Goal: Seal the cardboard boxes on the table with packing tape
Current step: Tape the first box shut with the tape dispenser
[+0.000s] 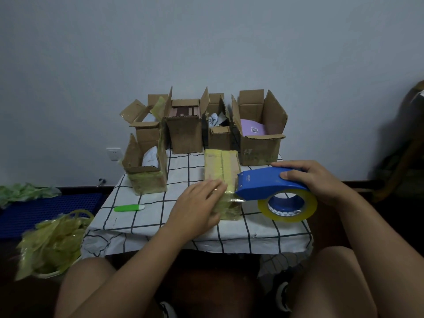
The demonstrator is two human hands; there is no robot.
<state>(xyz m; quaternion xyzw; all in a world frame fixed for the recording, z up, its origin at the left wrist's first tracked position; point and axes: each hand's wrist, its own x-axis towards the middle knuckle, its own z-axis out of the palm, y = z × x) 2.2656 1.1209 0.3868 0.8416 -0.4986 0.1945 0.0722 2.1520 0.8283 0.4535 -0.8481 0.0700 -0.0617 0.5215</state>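
A closed cardboard box (221, 167) wrapped in yellowish tape lies in the middle of the table (183, 216). My left hand (199, 203) presses flat on its near end, fingers straight. My right hand (314, 177) grips a blue tape dispenser (268, 183) with a yellow tape roll (288, 206), held at the box's right near corner. A strip of tape runs from the dispenser onto the box under my left fingers.
Several open boxes stand along the far edge, among them a large box (261, 143) at right and a box (146, 171) at left. A green cutter (129, 207) lies on the checked cloth. A basket of crumpled tape (52, 244) sits on the floor at left.
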